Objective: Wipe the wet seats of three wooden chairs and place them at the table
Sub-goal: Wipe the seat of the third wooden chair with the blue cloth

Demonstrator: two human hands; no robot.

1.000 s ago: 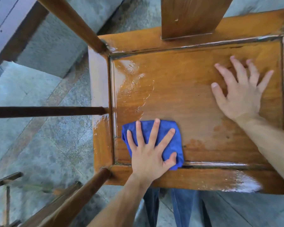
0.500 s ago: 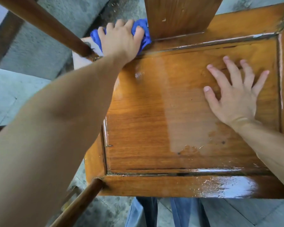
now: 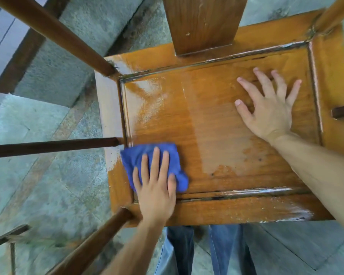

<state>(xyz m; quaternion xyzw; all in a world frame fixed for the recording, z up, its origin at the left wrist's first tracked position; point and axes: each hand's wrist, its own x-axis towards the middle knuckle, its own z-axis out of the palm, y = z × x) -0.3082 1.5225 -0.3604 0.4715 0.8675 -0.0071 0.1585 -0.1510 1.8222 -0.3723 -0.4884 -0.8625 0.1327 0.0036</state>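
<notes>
Left hand point(image 3: 155, 187) presses blue cloth point(image 3: 147, 159) flat-fingered at seat point(image 3: 216, 124) panel's near-left corner; right hand point(image 3: 270, 108) splayed, braces far-right, holding nothing. Wet sheen seemingly remains far-left and along front rail: overlap strokes there, working into grooves.

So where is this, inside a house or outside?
Probably outside, maybe a patio or courtyard: rough grey stone floor, a stone step, and a wooden chair seat shiny with water.

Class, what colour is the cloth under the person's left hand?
Blue; the cloth shows clearly in the head view, on the wooden seat.
</notes>
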